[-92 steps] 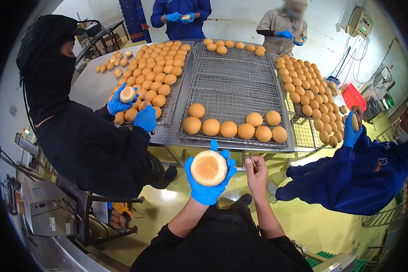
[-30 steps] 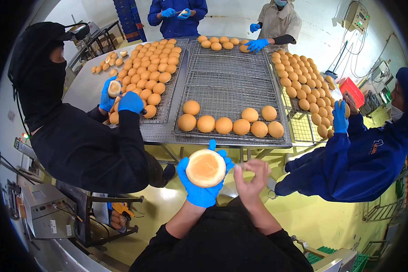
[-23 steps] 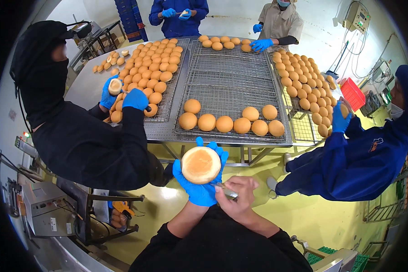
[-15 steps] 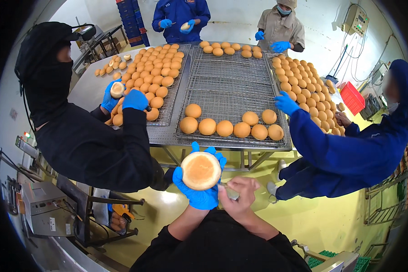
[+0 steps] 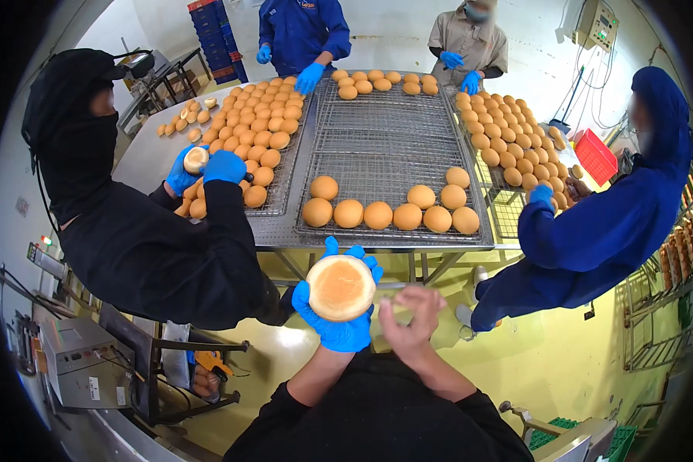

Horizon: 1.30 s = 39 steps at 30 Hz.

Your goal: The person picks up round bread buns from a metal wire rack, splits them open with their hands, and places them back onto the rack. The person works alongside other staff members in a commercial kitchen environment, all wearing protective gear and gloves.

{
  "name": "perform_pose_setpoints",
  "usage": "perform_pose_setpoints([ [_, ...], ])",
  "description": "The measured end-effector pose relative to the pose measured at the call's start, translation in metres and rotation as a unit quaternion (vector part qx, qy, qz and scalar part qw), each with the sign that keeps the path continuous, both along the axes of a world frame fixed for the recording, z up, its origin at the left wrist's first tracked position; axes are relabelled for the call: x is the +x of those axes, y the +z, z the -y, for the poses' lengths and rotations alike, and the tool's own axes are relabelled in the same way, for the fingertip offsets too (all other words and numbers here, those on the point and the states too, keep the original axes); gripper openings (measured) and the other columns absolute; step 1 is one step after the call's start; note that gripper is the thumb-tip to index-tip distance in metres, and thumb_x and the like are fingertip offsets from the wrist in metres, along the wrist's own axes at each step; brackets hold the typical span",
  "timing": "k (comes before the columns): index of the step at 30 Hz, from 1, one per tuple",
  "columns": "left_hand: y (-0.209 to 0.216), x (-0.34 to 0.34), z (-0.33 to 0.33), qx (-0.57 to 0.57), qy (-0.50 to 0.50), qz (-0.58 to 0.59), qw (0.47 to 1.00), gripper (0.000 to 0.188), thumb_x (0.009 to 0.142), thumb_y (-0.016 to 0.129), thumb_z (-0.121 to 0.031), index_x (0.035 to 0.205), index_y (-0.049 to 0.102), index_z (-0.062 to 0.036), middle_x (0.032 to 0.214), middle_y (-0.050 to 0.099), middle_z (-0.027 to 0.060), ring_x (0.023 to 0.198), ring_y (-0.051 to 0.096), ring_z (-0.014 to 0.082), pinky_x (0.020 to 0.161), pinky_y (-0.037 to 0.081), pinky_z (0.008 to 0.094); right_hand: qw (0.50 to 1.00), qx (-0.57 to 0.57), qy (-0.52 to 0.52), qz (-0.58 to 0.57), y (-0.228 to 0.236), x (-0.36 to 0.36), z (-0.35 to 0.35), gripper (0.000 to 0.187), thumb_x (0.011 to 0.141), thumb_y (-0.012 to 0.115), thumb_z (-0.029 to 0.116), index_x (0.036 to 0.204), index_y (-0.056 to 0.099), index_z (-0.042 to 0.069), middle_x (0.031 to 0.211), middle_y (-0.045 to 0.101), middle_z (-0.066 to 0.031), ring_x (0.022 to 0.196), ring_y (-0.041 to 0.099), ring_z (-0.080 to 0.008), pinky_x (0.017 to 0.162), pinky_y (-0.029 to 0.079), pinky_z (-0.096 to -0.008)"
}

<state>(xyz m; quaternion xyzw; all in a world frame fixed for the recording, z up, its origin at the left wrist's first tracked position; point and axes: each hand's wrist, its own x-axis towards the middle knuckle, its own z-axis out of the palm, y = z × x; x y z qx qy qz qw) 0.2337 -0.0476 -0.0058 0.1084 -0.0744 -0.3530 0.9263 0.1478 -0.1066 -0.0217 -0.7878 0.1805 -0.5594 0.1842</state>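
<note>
A round golden bun point(image 5: 341, 288) rests in my blue-gloved left hand point(image 5: 342, 333), its pale-rimmed flat face turned up. The gloved fingers wrap round its far edge. Just right of the bun is my bare right hand point(image 5: 410, 319), apart from it and smeared by motion, with fingers curled. What those fingers hold is too blurred to make out. Beyond my hands, several brown buns point(image 5: 378, 215) sit along the near edge of a wire rack point(image 5: 377, 165) on a metal table point(image 5: 277, 225).
At left a black-clad person point(image 5: 154, 239) holds a bun beside a bun-covered rack. A blue-clad person point(image 5: 616, 223) stands at right by another full rack; two more people stand at the far side. A red crate point(image 5: 595, 156) lies beyond. A grey machine point(image 5: 85, 362) stands lower left.
My right hand has lifted slightly and blurred; the grey metallic thing seen in it no longer shows clearly. The right-hand person's arm has drawn back. A far person's hand now reaches to the left buns.
</note>
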Motion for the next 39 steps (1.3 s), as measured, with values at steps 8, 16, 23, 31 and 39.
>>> perform_pose_setpoints([
  [8, -0.014, 0.012, 0.002, -0.111, -0.113, -0.056, 0.986, 0.073, 0.074, 0.047, -0.053, 0.131, 0.029, -0.0104, 0.112, 0.051, 0.0185, 0.097, 0.051, 0.0330, 0.087, 0.042, 0.0437, 0.999, 0.044, 0.006, 0.006, -0.002, 0.002, 0.012, 0.025, 0.065, 0.069, 0.005, 0.080, 0.049, 0.007, 0.077, 0.054, -0.0066, 0.067, 0.049, -0.0194, 0.071, 0.030, -0.0309],
  [16, -0.011, 0.022, 0.000, -0.136, -0.219, -0.093, 0.962, 0.063, 0.078, 0.046, -0.050, 0.130, 0.033, -0.0150, 0.113, 0.049, 0.0161, 0.098, 0.049, 0.0295, 0.085, 0.043, 0.0433, 0.999, 0.044, -0.019, 0.009, -0.001, -0.001, 0.020, 0.027, 0.062, 0.071, 0.007, 0.081, 0.051, 0.008, 0.078, 0.055, -0.0049, 0.069, 0.049, -0.0183, 0.070, 0.028, -0.0307],
  [23, -0.004, 0.018, -0.002, 0.023, -0.117, 0.046, 0.992, 0.074, 0.073, 0.051, -0.047, 0.130, 0.031, -0.0032, 0.118, 0.048, 0.0180, 0.107, 0.048, 0.0316, 0.093, 0.038, 0.0459, 0.995, 0.024, 0.069, -0.061, 0.021, 0.000, -0.009, 0.025, 0.062, 0.071, 0.009, 0.076, 0.049, 0.008, 0.076, 0.054, -0.0072, 0.069, 0.050, -0.0200, 0.069, 0.031, -0.0322],
  [31, -0.036, 0.025, -0.004, 0.167, -0.117, 0.148, 0.968, 0.066, 0.068, 0.058, -0.037, 0.119, 0.044, 0.0040, 0.113, 0.052, 0.0179, 0.101, 0.053, 0.0284, 0.092, 0.040, 0.0392, 0.993, 0.077, 0.086, -0.033, -0.007, 0.020, 0.004, 0.018, 0.066, 0.069, 0.008, 0.071, 0.051, 0.008, 0.070, 0.054, -0.0047, 0.065, 0.050, -0.0202, 0.066, 0.033, -0.0309],
  [39, -0.180, 0.026, -0.018, 0.181, -0.299, -0.220, 0.911, 0.049, 0.078, 0.051, -0.030, 0.116, 0.045, 0.0003, 0.104, 0.055, 0.0165, 0.098, 0.052, 0.0315, 0.091, 0.040, 0.0455, 0.956, 0.172, -0.110, -0.209, -0.180, -0.025, 0.097, 0.024, 0.070, 0.066, 0.020, 0.068, 0.048, 0.005, 0.065, 0.048, -0.0092, 0.067, 0.048, -0.0286, 0.063, 0.033, -0.0393],
])
